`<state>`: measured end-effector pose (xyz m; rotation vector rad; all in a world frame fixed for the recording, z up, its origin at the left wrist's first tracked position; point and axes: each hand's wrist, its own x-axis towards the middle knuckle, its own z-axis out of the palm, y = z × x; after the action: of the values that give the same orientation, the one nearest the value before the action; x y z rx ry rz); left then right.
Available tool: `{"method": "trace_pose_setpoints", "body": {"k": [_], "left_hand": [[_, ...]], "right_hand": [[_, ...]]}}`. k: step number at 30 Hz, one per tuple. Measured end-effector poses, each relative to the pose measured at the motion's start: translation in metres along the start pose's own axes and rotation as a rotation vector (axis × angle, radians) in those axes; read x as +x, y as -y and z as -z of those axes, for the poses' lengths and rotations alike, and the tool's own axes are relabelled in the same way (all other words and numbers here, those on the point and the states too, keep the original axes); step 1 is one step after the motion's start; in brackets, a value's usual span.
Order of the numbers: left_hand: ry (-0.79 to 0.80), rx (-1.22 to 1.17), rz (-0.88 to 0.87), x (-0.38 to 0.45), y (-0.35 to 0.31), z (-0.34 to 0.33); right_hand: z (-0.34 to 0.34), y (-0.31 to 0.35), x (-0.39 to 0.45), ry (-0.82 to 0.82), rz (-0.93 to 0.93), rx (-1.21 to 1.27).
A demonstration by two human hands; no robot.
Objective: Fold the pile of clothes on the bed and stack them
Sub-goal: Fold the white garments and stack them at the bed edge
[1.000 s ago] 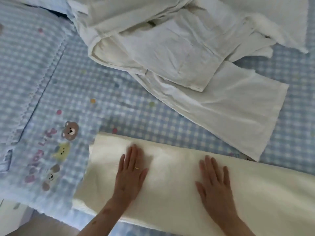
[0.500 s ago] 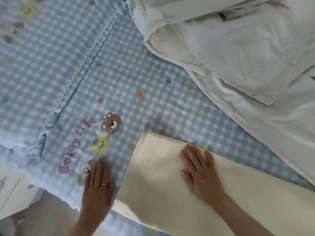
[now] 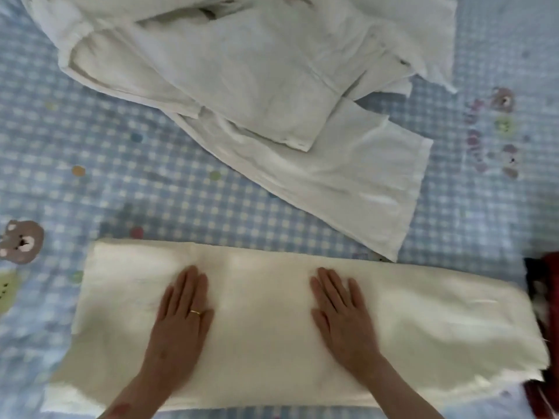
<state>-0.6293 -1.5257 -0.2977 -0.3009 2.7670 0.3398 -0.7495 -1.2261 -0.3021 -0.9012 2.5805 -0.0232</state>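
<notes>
Cream folded cloth [image 3: 423,322]: lies nearest the viewer on the bed, a long flat band running left to right along the near edge. Surface fuzzy, pale cream, mostly smooth; faint shallow creases around the hands. Left end squared off; right end slightly ragged, touching a dark red item [image 3: 544,297] at the frame's right edge, identity not readable.

Left hand [image 3: 181,316]: flat on the cloth, palm down, fingers straight and close together, gripping nothing. Thin ring on one finger. Change from half a second ago: this hand was off the cloth, resting on the checked sheet to its left; it is now back on the fabric, left of centre.

Right hand [image 3: 341,313]: flat on the cloth, palm down, fingers straight and slightly spread, gripping nothing. It was already pressing the cloth half a second ago. Hands well apart from each other.

View also shifted: the whole band is now in frame, where only its left end showed before.

Blue-and-white checked sheet [image 3: 151,192]: coloured dots, bear print [image 3: 21,241] at the left edge, a further cartoon print at far right.

Pile of white clothes [image 3: 242,71]: beyond the band, unfolded, rumpled, layers overlapping. One flat panel extends toward the cloth, its corner near the band's far edge.
</notes>
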Motion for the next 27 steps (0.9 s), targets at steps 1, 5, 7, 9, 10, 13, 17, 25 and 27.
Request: {"method": "trace_pose_setpoints", "body": {"k": [1, 5, 7, 9, 10, 13, 17, 25, 27], "left_hand": [[0.02, -0.021, 0.02, 0.001, -0.005, -0.001], [0.006, -0.092, -0.064, 0.015, -0.084, -0.003], [-0.019, -0.087, -0.194, 0.023, -0.132, -0.006], [-0.004, -0.092, -0.294, 0.032, -0.182, -0.013], [0.014, -0.102, -0.324, 0.037, -0.207, -0.017], [0.048, -0.117, -0.416, 0.058, -0.282, -0.02], [0.045, -0.11, -0.533, 0.104, -0.381, -0.016], [0.617, -0.249, -0.595, 0.185, -0.506, 0.016], [0.704, -0.314, -0.579, 0.185, -0.5, 0.034]], "right_hand": [[0.002, -0.025, -0.013, 0.004, -0.047, -0.008], [0.007, -0.122, -0.07, 0.031, -0.231, -0.017], [0.009, -0.16, -0.09, 0.03, -0.335, -0.007], [0.013, -0.19, -0.109, 0.0, -0.442, -0.01], [0.016, -0.203, -0.116, -0.03, -0.482, -0.003], [0.021, -0.229, -0.136, -0.135, -0.645, 0.066], [0.022, -0.241, -0.154, -0.181, -0.749, 0.229], [0.033, -0.245, -0.164, -0.229, -0.798, 0.329], [0.041, -0.243, -0.168, -0.27, -0.812, 0.454]]}}
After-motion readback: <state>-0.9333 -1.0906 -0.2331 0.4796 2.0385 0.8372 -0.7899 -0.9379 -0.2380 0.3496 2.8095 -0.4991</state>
